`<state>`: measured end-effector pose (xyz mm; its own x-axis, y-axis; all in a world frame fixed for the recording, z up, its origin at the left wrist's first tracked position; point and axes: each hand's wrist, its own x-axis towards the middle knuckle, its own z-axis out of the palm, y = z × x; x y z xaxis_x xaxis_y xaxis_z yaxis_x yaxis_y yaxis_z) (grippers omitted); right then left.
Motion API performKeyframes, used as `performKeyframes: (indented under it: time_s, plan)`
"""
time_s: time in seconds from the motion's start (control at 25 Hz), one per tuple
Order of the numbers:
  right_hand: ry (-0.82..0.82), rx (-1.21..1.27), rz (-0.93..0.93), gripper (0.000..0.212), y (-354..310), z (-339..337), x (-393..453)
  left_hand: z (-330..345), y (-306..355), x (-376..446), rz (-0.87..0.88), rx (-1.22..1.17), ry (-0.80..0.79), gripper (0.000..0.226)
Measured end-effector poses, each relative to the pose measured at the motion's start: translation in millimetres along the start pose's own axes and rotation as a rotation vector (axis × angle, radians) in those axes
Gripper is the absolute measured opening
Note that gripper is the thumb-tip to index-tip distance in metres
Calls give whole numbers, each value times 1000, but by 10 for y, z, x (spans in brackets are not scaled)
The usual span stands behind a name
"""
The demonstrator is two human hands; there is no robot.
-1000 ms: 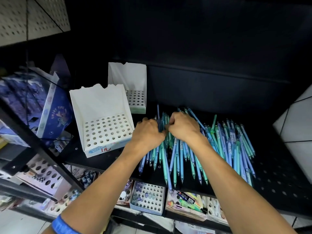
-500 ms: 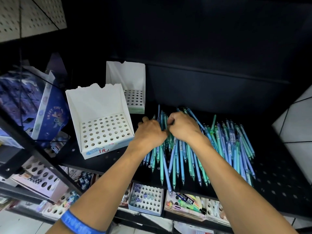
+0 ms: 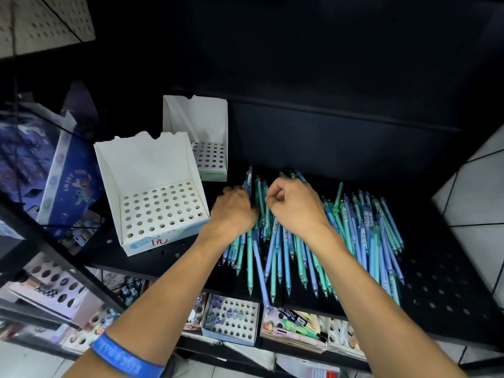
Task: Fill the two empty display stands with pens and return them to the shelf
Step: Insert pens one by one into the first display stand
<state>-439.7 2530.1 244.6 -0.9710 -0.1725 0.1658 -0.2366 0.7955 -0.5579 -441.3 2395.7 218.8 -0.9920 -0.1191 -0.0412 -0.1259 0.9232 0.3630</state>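
Blue and green pens point(image 3: 305, 249) are spread in a loose heap on the black shelf point(image 3: 447, 304), and we've got both hands down in the heap's left side. Our left hand point(image 3: 234, 211) is curled around a bundle of them, palm down. Our right hand point(image 3: 294, 205) is closed too, fingers pinched on pens at the top of the heap. Left of the pens, touching nothing, sits a white stand point(image 3: 155, 192) full of bare holes. A second white stand point(image 3: 204, 137) is behind it, further back on the shelf, also bare. Blue wristband point(image 3: 125, 361) on our left arm.
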Motion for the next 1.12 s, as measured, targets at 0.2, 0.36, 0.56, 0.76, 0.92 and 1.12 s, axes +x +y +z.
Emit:
performKeyframes:
  time_s: [0.2, 0.36, 0.56, 0.76, 0.92, 1.12]
  plan:
    - [-5, -7, 13, 6, 24, 3, -106, 29, -48, -20, 34, -43, 114, 33]
    - [-6, 11, 34, 6, 14, -45, -162, -1, -38, -30, 54, -136, 193, 28]
    - [8, 56, 15, 7, -24, -94, -239, -226, 12, -42, 134, -304, 307, 23]
    - [67, 364, 65, 9, -157, -158, -270, -474, 53, -65, 155, -812, 267, 8]
    - [-109, 675, 186, 13, -353, -262, -465, -544, 90, -124, -41, -1161, 277, 20]
    - [-177, 628, 207, 38, -537, -149, -867, -484, 103, -125, -277, -1464, 265, 24]
